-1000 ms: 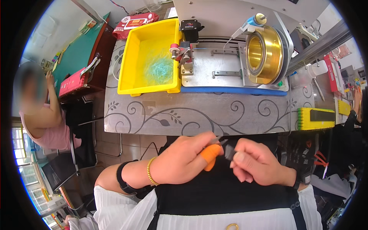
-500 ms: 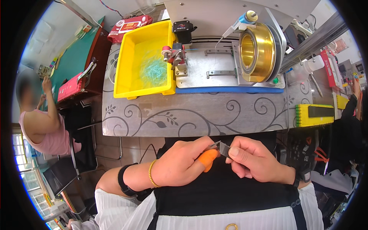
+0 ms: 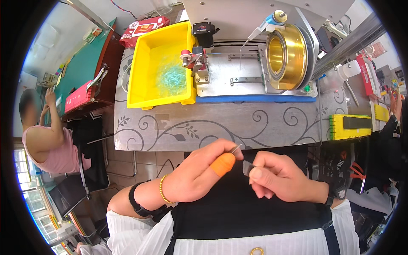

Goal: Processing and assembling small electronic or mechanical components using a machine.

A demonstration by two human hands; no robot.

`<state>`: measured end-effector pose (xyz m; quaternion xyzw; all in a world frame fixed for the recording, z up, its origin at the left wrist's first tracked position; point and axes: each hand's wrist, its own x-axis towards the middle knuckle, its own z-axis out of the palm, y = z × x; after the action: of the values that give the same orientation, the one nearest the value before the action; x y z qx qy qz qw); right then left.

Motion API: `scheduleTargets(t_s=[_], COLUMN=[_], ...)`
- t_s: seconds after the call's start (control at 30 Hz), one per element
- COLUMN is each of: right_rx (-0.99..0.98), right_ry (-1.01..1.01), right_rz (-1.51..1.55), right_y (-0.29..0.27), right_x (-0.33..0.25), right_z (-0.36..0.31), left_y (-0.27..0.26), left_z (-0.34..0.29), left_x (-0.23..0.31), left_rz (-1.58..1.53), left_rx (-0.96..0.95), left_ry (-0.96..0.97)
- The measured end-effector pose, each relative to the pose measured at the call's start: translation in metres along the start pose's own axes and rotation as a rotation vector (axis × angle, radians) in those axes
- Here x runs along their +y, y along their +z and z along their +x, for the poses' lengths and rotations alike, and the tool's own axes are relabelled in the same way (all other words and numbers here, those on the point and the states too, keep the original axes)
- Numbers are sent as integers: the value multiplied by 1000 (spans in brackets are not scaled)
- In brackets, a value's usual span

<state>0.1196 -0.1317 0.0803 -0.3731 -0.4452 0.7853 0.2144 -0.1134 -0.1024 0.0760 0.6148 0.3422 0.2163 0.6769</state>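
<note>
My left hand (image 3: 197, 170), with an orange finger cot (image 3: 223, 164) on one finger, is closed in a pinch. A thin, shiny metal piece (image 3: 236, 148), like a short needle or wire, sticks out of its fingertips. Thumb and fingers of my right hand (image 3: 278, 176) pinch a small flat grey metal piece (image 3: 247, 168) that resembles a blade; part of it is covered by the thumb. Both hands are over my lap, just in front of the table edge. A small gap separates the two pieces.
On the patterned table (image 3: 187, 127) stand a yellow bin (image 3: 140, 100) with thin blue-green strands, and a machine with a brass ring (image 3: 284, 59). A yellow-and-black block (image 3: 350, 127) lies at the right. One person (image 3: 53, 140) sits at the left; another works far right.
My left hand has moved slightly up and left, so its thin piece parts from the grey one. My right hand has barely moved and keeps its pinch.
</note>
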Motion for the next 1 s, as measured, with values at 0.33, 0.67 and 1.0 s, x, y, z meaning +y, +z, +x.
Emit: scheduleTargets(t_s=[0.33, 0.67, 1.0], right_rx=[-13, 289, -51], right_ry=[141, 148, 166], right_rz=[61, 177, 128], right_y=[2, -16, 2], right_x=[-4, 13, -7], right_z=[2, 7, 1], left_y=[9, 8, 9], left_z=[-3, -8, -3], left_x=[16, 11, 13], left_rz=[49, 248, 115], left_rx=[4, -30, 55], left_ry=[-172, 214, -95])
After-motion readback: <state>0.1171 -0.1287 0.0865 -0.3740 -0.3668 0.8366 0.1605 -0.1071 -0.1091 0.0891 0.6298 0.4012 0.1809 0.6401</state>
